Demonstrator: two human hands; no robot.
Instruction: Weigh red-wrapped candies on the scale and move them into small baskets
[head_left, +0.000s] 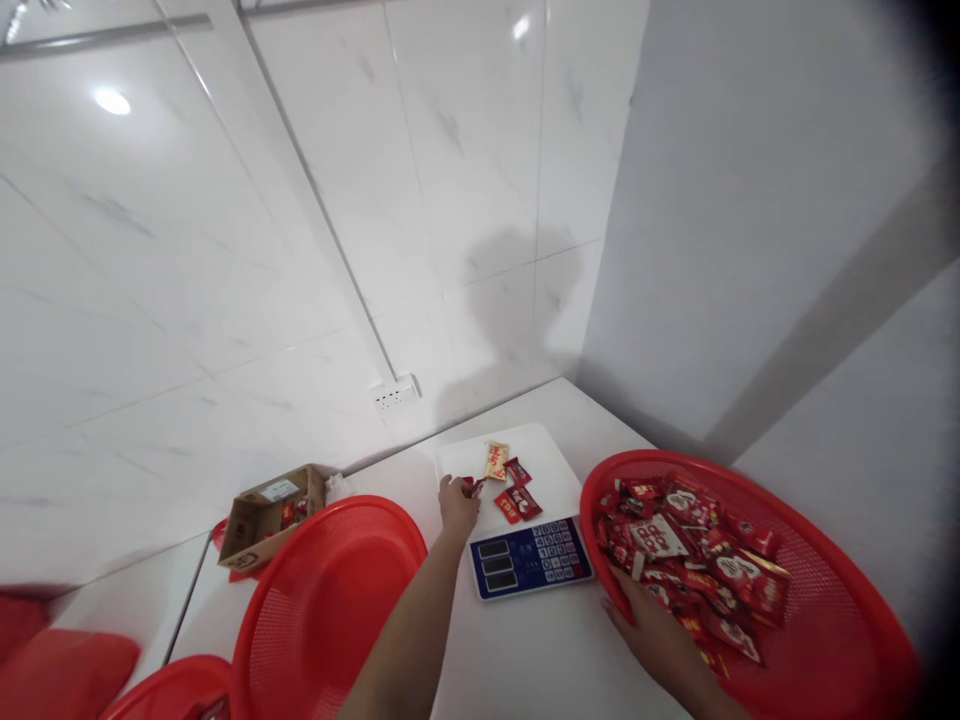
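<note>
A white scale (559, 470) with a blue keypad panel (530, 557) stands on the table. Several small snack packets (510, 482), red and one yellow, lie on its weighing plate. My left hand (457, 505) reaches to the plate's left edge, fingers pinched on a small red packet (472, 487). My right hand (651, 628) rests inside the red mesh basket (825, 640) on the right, fingers spread flat on a heap of red packets (697, 565).
A second red mesh basket (322, 600) leans at the left, with another red basket (169, 690) below it. A cardboard box (266, 515) holding red packets sits behind. A wall socket (395, 392) is on the tiled wall.
</note>
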